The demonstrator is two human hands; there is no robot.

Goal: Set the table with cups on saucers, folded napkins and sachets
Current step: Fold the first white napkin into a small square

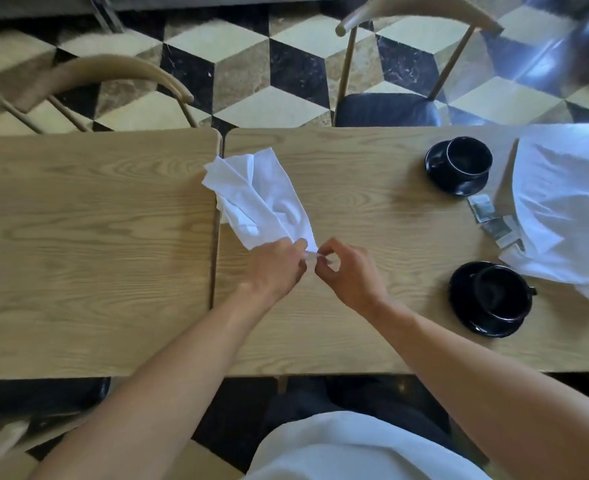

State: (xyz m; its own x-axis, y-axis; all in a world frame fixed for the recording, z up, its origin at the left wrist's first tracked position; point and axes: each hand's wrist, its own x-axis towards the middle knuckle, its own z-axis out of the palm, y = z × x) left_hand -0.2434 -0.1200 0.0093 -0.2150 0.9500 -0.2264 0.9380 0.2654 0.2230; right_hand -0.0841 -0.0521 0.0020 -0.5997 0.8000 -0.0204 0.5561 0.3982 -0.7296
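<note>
White napkin (258, 195) corner pinched by left hand (275, 268), right hand (348, 275)

A crumpled white cloth napkin (258, 195) is lying just beyond the left hand (275, 268); two black cups on saucers (459, 166) are sitting well right of the right hand (348, 271).

head cam: sitting on my head, looking steeply down and forward | hovering close above the wooden table (355, 323), its near edge low in frame | taking in chairs (421, 19) beyond its far edge
</note>
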